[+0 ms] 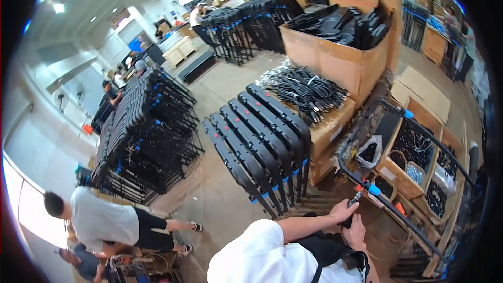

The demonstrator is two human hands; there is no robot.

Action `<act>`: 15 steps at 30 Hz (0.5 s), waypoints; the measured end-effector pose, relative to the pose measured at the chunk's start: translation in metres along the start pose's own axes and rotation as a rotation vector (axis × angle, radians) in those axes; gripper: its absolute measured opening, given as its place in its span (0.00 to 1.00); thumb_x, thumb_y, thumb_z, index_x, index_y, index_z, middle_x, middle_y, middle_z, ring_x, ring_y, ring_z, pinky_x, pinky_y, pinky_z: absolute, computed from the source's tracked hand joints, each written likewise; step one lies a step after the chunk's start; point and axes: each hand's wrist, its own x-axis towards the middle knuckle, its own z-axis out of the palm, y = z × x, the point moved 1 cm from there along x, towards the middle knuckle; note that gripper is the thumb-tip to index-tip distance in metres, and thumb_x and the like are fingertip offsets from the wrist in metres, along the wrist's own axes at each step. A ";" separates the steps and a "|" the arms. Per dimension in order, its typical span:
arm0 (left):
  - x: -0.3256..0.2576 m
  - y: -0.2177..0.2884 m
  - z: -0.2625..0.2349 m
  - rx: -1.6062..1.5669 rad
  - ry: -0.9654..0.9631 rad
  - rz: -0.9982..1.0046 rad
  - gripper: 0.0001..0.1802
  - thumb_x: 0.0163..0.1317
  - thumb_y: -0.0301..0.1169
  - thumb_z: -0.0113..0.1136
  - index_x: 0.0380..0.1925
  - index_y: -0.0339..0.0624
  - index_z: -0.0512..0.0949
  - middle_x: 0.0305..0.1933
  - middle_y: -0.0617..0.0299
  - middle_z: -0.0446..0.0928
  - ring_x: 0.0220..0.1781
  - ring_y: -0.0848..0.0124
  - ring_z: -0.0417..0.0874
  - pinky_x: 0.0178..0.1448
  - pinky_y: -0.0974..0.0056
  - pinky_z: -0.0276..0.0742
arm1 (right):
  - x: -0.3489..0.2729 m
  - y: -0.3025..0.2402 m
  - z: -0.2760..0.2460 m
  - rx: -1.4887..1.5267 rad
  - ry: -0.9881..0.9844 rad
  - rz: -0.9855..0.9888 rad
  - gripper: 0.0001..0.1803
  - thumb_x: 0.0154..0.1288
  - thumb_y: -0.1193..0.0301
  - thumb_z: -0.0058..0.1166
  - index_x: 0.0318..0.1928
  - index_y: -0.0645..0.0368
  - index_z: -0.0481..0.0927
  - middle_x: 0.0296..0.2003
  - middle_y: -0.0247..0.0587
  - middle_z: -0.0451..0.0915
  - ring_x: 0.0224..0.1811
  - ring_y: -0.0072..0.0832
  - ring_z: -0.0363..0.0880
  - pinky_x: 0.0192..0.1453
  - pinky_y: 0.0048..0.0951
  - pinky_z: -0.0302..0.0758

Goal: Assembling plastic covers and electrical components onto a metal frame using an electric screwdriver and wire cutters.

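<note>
My left hand (343, 212) is closed around the front part of a dark tool with a metal nose, which looks like a power screwdriver (357, 197). Just below it, my right hand (357, 231) is closed at the tool's black rear part, mostly hidden by fingers. The nose points up and away, toward a small red piece (359, 187) beside a blue sleeve (374, 190) on a black tubular frame (419, 228). Whether the tip touches the frame cannot be made out.
Right of my hands, a wooden bin (385, 172) holds small black and silver parts. Ahead stand folded black frames (257, 136), bundled cables (309, 91) and a large carton (325, 55) of black parts. More frames (152, 131) and a person (105, 220) are at left.
</note>
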 end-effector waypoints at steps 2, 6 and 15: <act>0.001 -0.003 -0.006 -0.004 0.009 -0.020 0.37 0.70 0.65 0.56 0.50 0.38 0.80 0.50 0.38 0.85 0.56 0.41 0.86 0.59 0.45 0.79 | 0.001 -0.009 0.000 0.053 0.064 -0.057 0.30 0.55 0.72 0.66 0.59 0.63 0.73 0.60 0.56 0.73 0.58 0.61 0.77 0.58 0.56 0.77; -0.006 -0.003 -0.005 0.018 0.019 -0.034 0.37 0.70 0.65 0.56 0.51 0.37 0.80 0.51 0.38 0.85 0.56 0.40 0.86 0.59 0.45 0.79 | -0.003 -0.017 -0.001 0.061 0.042 -0.007 0.33 0.55 0.74 0.67 0.63 0.63 0.72 0.64 0.55 0.71 0.61 0.60 0.76 0.61 0.55 0.77; -0.030 0.012 -0.011 -0.058 -0.038 -0.046 0.34 0.70 0.59 0.60 0.51 0.34 0.80 0.50 0.38 0.85 0.54 0.46 0.87 0.58 0.48 0.80 | -0.015 -0.008 0.006 0.043 -0.004 0.033 0.36 0.59 0.70 0.66 0.67 0.59 0.69 0.65 0.56 0.70 0.63 0.61 0.76 0.62 0.55 0.78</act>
